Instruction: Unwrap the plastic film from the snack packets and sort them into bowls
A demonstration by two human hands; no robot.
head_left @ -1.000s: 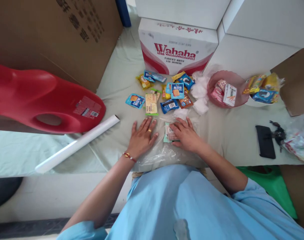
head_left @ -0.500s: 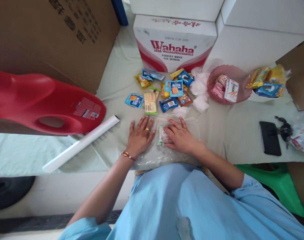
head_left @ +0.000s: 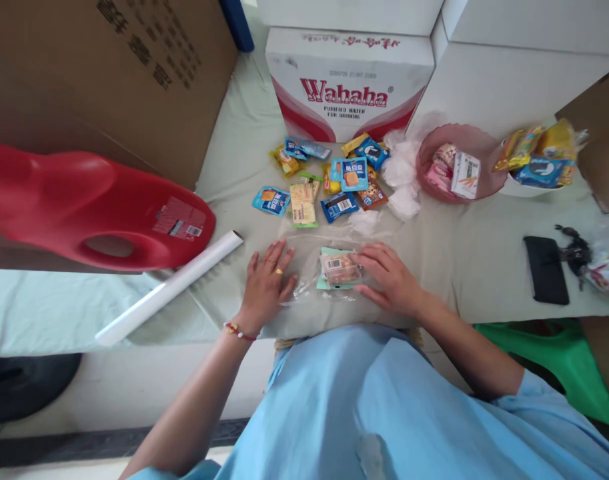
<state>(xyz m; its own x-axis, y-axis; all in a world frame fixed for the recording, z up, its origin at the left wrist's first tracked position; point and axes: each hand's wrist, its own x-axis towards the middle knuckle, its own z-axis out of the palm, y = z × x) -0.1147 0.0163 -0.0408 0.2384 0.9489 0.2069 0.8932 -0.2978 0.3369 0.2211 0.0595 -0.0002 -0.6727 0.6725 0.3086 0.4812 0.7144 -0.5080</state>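
Note:
A clear plastic bag [head_left: 309, 293] lies flat on the cloth-covered table in front of me. Inside or on it, I cannot tell which, is a small snack packet [head_left: 340, 268] with a barcode label, over a pale green piece [head_left: 326, 284]. My left hand [head_left: 268, 281] rests palm down at the bag's left edge, fingers spread. Fingertips of my right hand [head_left: 388, 275] touch the right side of the packet and bag, the thumb held apart. Beyond the bag lie a cracker packet [head_left: 303, 203], blue snack packets [head_left: 354, 175] and several other wrapped snacks.
A pink bowl [head_left: 427, 187] and a white bowl [head_left: 534, 191] hold snacks at right. Crumpled white plastic bags [head_left: 401, 167] lie beside them. A red jug [head_left: 129, 207] and white roll [head_left: 169, 290] are at left. A Wahaha box [head_left: 349, 93] stands behind; a phone [head_left: 547, 270] lies right.
My hands have moved apart, the left one leftward and the right one rightward. More of the packet and the pale green piece shows between them.

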